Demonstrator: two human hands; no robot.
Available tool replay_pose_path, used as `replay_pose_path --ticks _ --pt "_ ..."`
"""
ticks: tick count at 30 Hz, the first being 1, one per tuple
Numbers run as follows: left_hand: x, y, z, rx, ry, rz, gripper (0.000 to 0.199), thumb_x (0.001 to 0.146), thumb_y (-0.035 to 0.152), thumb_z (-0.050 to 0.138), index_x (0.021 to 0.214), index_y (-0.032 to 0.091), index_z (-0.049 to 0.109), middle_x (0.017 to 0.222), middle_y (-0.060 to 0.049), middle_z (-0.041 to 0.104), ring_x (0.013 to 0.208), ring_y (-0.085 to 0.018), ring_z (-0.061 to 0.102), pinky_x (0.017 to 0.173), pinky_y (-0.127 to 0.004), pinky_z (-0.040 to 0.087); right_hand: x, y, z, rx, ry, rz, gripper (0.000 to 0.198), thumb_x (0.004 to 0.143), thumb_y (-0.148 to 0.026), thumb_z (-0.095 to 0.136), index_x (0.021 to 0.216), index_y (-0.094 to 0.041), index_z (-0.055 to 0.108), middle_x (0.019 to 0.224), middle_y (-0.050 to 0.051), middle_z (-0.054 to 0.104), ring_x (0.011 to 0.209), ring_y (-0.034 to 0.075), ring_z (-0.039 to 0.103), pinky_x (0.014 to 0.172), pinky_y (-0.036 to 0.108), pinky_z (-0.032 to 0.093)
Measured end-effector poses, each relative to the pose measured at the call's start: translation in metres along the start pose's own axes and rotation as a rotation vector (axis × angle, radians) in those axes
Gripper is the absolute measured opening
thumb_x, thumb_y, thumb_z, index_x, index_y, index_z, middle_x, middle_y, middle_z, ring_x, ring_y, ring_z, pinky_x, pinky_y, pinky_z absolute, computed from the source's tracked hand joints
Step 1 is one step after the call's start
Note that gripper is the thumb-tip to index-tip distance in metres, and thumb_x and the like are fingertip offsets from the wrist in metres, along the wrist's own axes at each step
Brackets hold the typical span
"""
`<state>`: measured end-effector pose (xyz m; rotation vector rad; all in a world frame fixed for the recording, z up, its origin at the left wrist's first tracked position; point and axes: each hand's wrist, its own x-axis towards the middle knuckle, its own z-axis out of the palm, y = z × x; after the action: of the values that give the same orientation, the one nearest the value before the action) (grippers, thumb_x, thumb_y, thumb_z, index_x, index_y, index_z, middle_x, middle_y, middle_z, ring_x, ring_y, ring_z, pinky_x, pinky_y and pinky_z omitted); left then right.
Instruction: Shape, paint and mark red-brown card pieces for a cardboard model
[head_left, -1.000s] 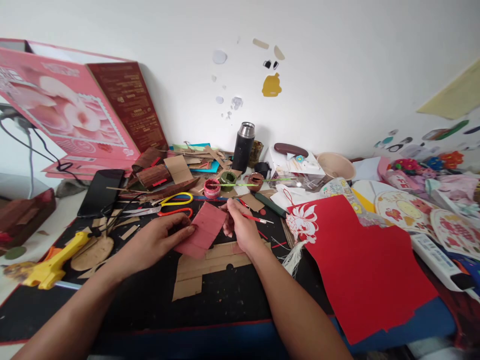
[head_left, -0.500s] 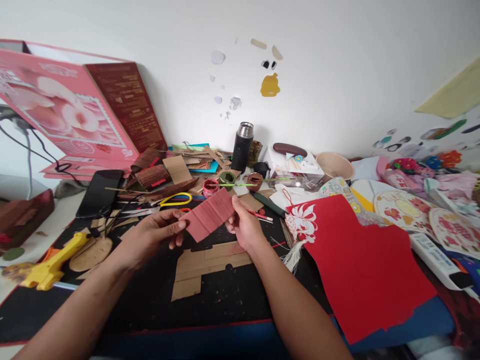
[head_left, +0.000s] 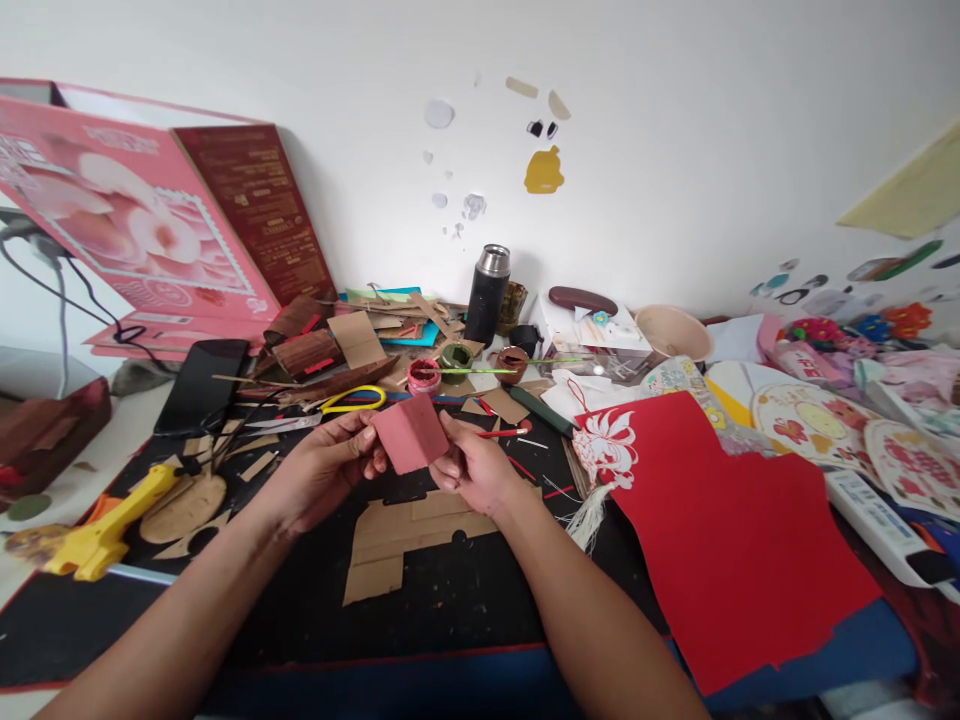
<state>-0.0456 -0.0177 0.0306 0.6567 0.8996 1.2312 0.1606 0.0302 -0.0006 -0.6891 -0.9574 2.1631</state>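
A folded piece of reddish-pink painted cardboard (head_left: 410, 436) is held up between both hands above the black mat. My left hand (head_left: 330, 462) pinches its left edge between thumb and fingers. On the opposite side my right hand (head_left: 472, 465) grips the right edge, thumb in front. A thin red-handled brush (head_left: 506, 433) sticks out beside the right hand; whether the fingers hold it I cannot tell. Below the hands lies a brown cardboard offcut (head_left: 397, 535) with a notched outline. Just behind stand open paint jars, one red (head_left: 424, 377), one green (head_left: 455, 360) and one brown (head_left: 512, 364).
Yellow-handled scissors (head_left: 352, 400) and a phone (head_left: 202, 385) lie left. A yellow glue gun (head_left: 105, 535) rests front left. A black thermos (head_left: 487, 300) stands at the back. Red sheet material (head_left: 742, 540) covers the right side. A pink box (head_left: 150, 220) leans against the wall.
The cardboard was nearly flat and is now bent along a crease into an angled shape. My hands have come closer together, the right one moving left.
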Motion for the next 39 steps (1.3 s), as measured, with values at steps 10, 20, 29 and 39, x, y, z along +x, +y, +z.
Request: replay_pose_path --ticks 10,20,29,39 --pt "-0.009 0.013 -0.005 0.130 0.071 0.012 0.049 0.064 0.047 0.107 0.087 0.016 0.077 0.058 0.000 0.069 0.049 -0.012 0.060 0.045 -0.018 0.044 0.001 0.001 0.003 -0.317 0.244 -0.189 0.054 0.086 -0.075 0.078 0.081 -0.023 0.063 0.048 -0.008 0.054 0.038 0.009 0.042 0.039 0.022 0.028" --pt "-0.016 0.028 -0.021 0.272 0.226 0.189 0.048 0.063 0.046 0.105 0.085 0.014 0.076 0.062 -0.003 0.073 0.048 -0.012 0.062 0.043 -0.017 0.046 -0.001 0.006 0.001 -0.462 0.287 -0.298 0.043 0.095 -0.065 0.072 0.099 -0.022 0.068 0.067 -0.005 0.061 0.046 0.010 0.052 0.045 0.023 0.039" --pt "-0.015 0.018 -0.015 0.069 0.273 0.104 0.040 0.062 0.028 0.104 0.080 0.012 0.072 0.063 -0.003 0.071 0.050 -0.014 0.066 0.042 -0.018 0.050 -0.005 0.008 -0.002 -0.838 0.369 -0.406 0.035 0.101 -0.054 0.068 0.117 -0.023 0.073 0.074 -0.002 0.065 0.059 0.016 0.060 0.056 0.028 0.045" --pt "-0.027 0.013 0.000 0.046 0.296 0.038 0.043 0.059 0.025 0.102 0.088 0.014 0.073 0.070 -0.002 0.073 0.052 -0.017 0.070 0.041 -0.020 0.052 -0.009 0.001 0.002 -0.961 0.451 -0.499 0.026 0.100 -0.049 0.069 0.108 -0.025 0.074 0.080 0.000 0.072 0.071 0.019 0.066 0.070 0.031 0.049"
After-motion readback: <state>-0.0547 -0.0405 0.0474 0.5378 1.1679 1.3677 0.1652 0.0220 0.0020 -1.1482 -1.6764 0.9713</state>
